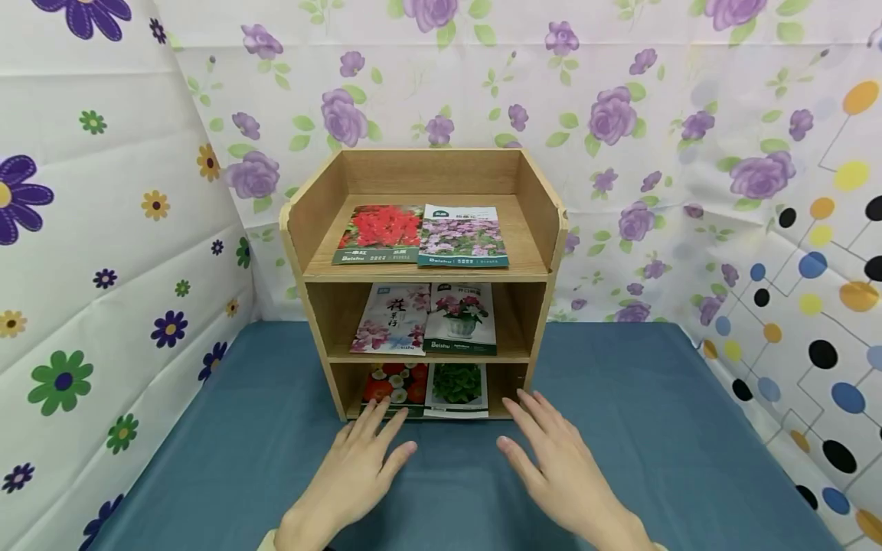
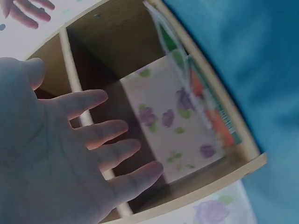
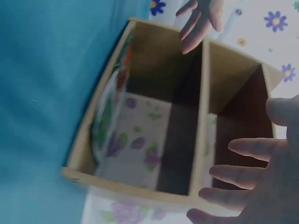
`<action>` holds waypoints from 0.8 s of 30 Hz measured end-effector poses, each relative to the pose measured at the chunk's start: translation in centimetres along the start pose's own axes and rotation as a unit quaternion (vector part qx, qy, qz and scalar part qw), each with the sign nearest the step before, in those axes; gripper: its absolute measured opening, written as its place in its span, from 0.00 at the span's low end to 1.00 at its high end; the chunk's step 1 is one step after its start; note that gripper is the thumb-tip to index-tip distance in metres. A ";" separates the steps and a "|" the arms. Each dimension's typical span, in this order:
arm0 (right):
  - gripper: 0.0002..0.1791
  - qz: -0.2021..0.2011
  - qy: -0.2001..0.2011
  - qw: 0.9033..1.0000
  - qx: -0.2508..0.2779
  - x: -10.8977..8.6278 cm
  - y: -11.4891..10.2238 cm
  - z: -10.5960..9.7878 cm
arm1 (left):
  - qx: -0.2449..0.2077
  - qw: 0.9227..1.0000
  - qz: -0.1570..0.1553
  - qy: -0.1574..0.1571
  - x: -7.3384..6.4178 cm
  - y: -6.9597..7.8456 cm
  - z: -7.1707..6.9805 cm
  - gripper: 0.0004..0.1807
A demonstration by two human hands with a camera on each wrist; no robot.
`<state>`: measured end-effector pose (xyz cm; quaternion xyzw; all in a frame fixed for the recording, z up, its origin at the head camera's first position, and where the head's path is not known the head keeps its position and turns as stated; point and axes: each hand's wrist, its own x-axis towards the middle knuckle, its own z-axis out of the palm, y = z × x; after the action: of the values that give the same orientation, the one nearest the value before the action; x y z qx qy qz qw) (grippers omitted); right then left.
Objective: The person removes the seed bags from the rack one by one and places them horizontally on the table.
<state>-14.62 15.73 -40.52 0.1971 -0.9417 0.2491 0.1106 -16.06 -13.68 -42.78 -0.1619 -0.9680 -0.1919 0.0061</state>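
Note:
My left hand and right hand hover in front of a small wooden shelf, fingers spread and nothing in them. Flat seed packets lie in pairs on its three levels. On top, a red-flower packet sits beside a purple-flower packet. The middle level holds a pale pink-blossom packet and a potted-flower packet. At the bottom, a red-and-white flower packet, partly covered by my left fingertips in the head view, lies beside a green-leaf packet.
A blue cloth covers the table under the shelf. Behind stands a purple-rose curtain. Flower-print cloth hangs at the left, dotted cloth at the right. Both wrist views look into the shelf's open compartments.

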 end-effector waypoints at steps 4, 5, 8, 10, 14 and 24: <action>0.31 -0.046 -0.003 0.999 0.017 1.1 -1.0 -2.8 | 0.009 1.000 0.009 0.007 -0.1 0.6 -2.3 0.41; 0.31 -0.054 -0.005 0.998 0.019 1.4 -1.2 -3.6 | 0.010 1.000 0.012 0.009 -0.2 0.8 -2.9 0.41; 0.31 -0.081 -0.007 0.996 0.021 2.4 -1.8 -5.9 | 0.015 0.999 0.030 0.016 -0.1 1.2 -5.1 0.40; 0.30 -0.102 -0.007 0.995 0.018 3.1 -2.3 -7.2 | 0.020 0.999 0.043 0.025 0.1 1.5 -6.6 0.40; 0.30 -0.149 -0.007 0.989 0.008 4.6 -3.5 -9.3 | 0.048 0.995 0.067 0.051 0.6 2.1 -9.8 0.40; 0.30 -0.221 -0.036 0.974 0.039 11.1 -8.5 -12.9 | 0.093 0.984 0.106 0.108 3.6 4.6 -17.4 0.31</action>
<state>-19.56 12.09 -22.51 0.4134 -0.8677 0.2480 0.1213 -18.87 -15.10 -24.72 -0.2406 -0.9527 -0.1151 0.1458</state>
